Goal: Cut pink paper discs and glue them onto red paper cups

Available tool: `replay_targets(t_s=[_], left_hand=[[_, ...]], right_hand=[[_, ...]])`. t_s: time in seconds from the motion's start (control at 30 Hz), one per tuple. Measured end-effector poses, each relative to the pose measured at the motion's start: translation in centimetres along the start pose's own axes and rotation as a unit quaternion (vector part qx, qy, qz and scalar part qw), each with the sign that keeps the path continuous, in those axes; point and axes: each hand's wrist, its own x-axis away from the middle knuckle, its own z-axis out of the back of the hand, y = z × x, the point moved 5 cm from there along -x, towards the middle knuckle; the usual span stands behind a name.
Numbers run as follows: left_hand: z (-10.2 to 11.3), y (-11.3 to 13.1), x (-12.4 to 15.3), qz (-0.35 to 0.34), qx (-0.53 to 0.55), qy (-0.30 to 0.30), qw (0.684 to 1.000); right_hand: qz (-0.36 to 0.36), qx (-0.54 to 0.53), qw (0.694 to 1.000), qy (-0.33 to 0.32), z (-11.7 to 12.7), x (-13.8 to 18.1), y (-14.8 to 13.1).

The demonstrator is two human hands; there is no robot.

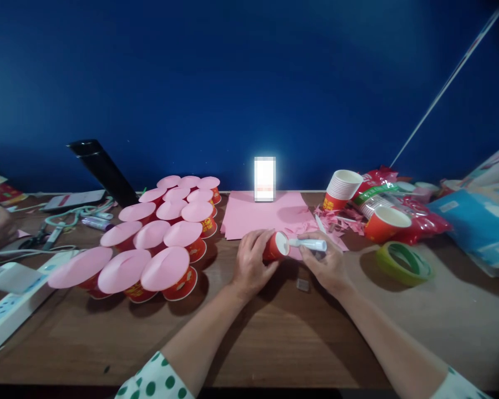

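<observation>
My left hand (251,260) is wrapped round a red paper cup (270,249) tipped on its side, its white end facing right. In my right hand (326,269) I hold a whitish glue tube (314,244), its narrow tip at that white end; whether it touches cannot be made out. Beneath and beyond my hands lie pink paper sheets (253,216). A small clear block-like piece (303,285) rests on the table just below the tube. To the left, several upside-down red cups topped with pink paper discs (165,268) stand in rows.
Stacked paper cups (344,185), pink scraps (341,221), a single tilted cup (387,223), a red plastic pack (430,219) and a green tape roll (405,265) sit right. A power strip (12,313), scissors (35,239) and another person's hand (0,230) are left. A lit phone (265,178) faces me.
</observation>
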Motion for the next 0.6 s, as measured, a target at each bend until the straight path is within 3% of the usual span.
replay_targets(t_s=[0.6], left_hand=[[-0.06, -0.31, 0.02, 0.038, 0.032, 0.023, 0.998]], right_hand=[[-0.027, -0.055, 0.998, 0.005, -0.34, -0.20, -0.09]])
